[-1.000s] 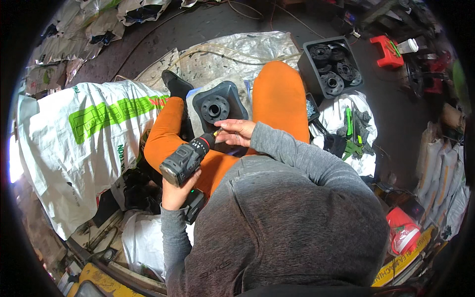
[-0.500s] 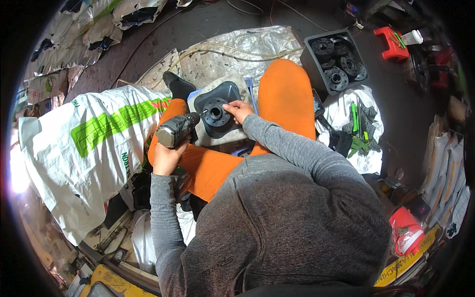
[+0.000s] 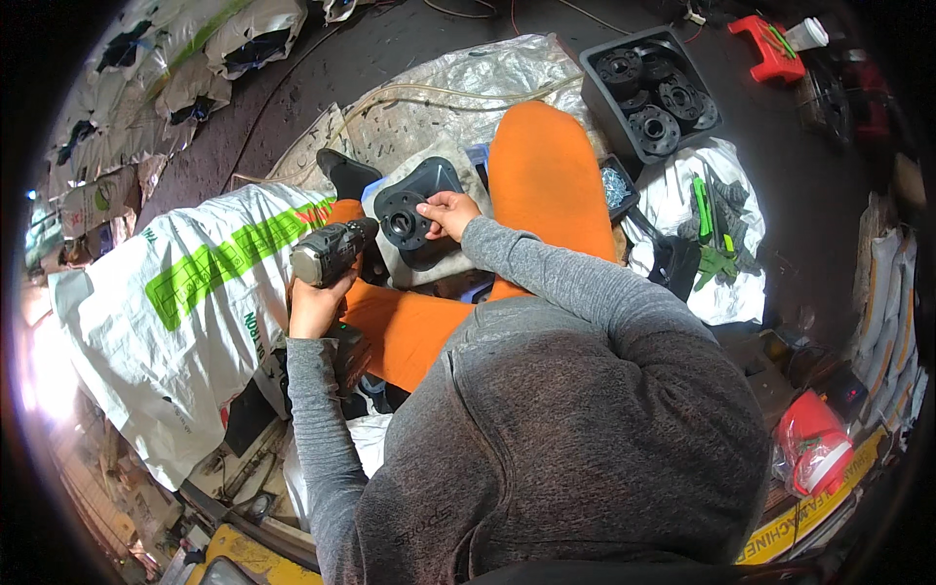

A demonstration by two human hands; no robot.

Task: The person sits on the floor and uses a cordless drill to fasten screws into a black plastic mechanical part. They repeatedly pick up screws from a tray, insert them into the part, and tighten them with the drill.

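My left hand (image 3: pixel 316 308) is wrapped round the grip of a cordless drill (image 3: pixel 327 255), whose front end points right toward a round black flange (image 3: pixel 388 207). My right hand (image 3: pixel 450 214) pinches the flange's right side between thumb and fingers. Behind the flange lies a black, roughly square plate (image 3: pixel 435 176) with rounded corners, on a pale cloth (image 3: pixel 472 182) between my legs. Whether flange and plate are separate pieces I cannot tell. The drill's tip is hard to make out against the dark flange.
A dark grey bin (image 3: pixel 605 119) with several round black flanges stands beyond my right knee. Beside it, a white sack (image 3: pixel 733 292) carries green-handled tools and a glove. Another white sack (image 3: pixel 127 322) spreads at left. A pale hose (image 3: pixel 419 89) crosses the sheeting; a red stool (image 3: pixel 765 49) stands far right.
My right hand has shifted the flange left and tilted it, so it sits off the plate's middle. The drill has drawn back slightly left of the flange. The whole view has also shifted.
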